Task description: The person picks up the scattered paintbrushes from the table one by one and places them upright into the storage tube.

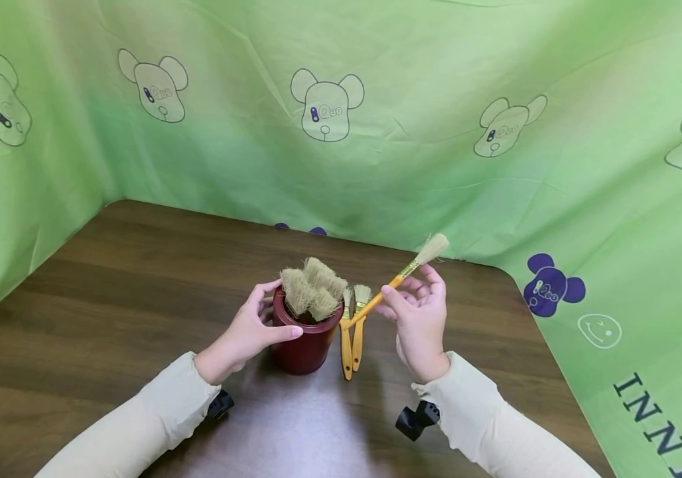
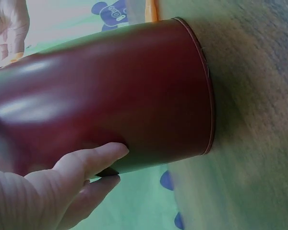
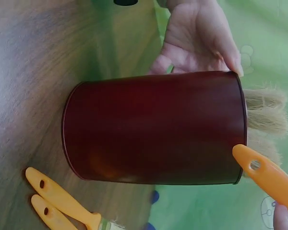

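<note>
A dark red cylindrical holder [image 1: 302,352] stands on the table with several brushes [image 1: 312,289] in it, their pale bristles up. My left hand [image 1: 254,325] holds the holder by its left side, thumb near the front rim. Between thumb and fingers, my right hand [image 1: 421,315] pinches a round paintbrush [image 1: 397,281] by its orange handle. Its bristles point up and right; in the right wrist view the handle's holed end [image 3: 254,164] is beside the holder's rim. Two flat paintbrushes with orange handles [image 1: 357,348] lie on the table just right of the holder.
The brown wooden table [image 1: 138,279] has rounded far corners. A green cloth [image 1: 245,153] printed with bear heads hangs around its back and sides. A black wrist device [image 1: 417,419] sits under the right sleeve, another [image 1: 219,403] by the left.
</note>
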`<action>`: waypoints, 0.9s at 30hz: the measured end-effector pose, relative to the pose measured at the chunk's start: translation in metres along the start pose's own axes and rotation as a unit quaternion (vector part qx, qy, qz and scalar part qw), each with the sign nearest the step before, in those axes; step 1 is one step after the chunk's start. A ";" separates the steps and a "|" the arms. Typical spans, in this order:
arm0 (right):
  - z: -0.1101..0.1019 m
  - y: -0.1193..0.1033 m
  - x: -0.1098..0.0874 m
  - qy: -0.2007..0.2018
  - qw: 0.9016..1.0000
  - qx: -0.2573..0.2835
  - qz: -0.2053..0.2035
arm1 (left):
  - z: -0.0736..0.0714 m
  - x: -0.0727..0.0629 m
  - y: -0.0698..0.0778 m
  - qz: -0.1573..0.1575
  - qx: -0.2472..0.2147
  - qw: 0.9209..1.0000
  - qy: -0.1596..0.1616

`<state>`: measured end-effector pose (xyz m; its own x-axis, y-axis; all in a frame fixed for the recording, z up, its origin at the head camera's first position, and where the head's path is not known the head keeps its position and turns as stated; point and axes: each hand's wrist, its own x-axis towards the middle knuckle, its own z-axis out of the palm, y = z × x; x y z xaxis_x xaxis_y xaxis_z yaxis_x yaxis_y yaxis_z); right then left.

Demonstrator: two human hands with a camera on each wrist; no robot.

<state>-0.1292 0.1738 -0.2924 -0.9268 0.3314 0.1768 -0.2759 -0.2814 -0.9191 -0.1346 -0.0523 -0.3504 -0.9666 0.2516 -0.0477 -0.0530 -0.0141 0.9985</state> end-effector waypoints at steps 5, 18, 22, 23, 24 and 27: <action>0.004 -0.001 -0.001 0.003 1.000 0.024 0.004 | 0.000 0.000 -0.002 0.000 -0.002 1.000 0.005; 0.011 -0.005 -0.003 -0.006 0.999 0.036 -0.020 | 0.000 0.001 -0.004 -0.001 0.008 1.000 -0.002; 0.017 -0.005 -0.003 -0.006 0.998 0.042 -0.037 | 0.001 0.002 -0.003 -0.001 0.008 1.000 -0.004; 0.018 -0.005 -0.003 -0.004 0.998 0.041 -0.040 | 0.001 0.002 -0.003 -0.001 0.007 1.000 -0.004; 0.020 -0.004 -0.003 -0.001 0.998 0.040 -0.042 | 0.001 0.002 -0.003 -0.001 0.008 1.000 -0.003; 0.023 -0.003 -0.001 0.010 0.998 0.039 -0.047 | 0.002 0.002 -0.001 -0.003 0.013 1.000 -0.004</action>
<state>-0.1335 0.1533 -0.2821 -0.8908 0.3770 0.2537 -0.3812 -0.3162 -0.8687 -0.1359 -0.0503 -0.3518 -0.9645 0.2586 -0.0533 -0.0519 0.0122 0.9986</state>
